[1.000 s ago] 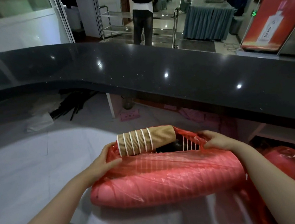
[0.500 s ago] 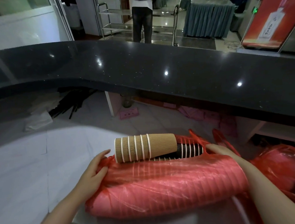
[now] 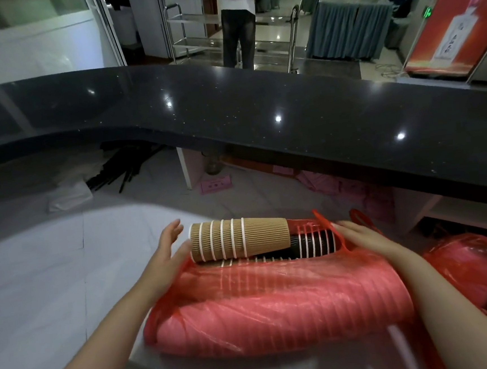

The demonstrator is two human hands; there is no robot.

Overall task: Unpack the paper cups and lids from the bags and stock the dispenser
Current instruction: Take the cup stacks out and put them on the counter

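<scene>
Head view: both hands (image 3: 166,257) (image 3: 361,237) flat, spread apart on red bag (image 3: 276,299) atop white worktop (image 3: 38,275) below black counter (image 3: 259,109).

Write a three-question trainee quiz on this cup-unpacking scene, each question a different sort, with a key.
1. True or false: the brown cup stack lies on its side atop the red bag.
2. Multiple choice: the left hand is (A) gripping a lid, (B) open beside the brown stack's rim end, (C) out of view.
3. Fill in: the cup stack partly inside the bag's mouth, by the right hand, is ____ in colour.

Key: 1 true; 2 B; 3 black.
</scene>
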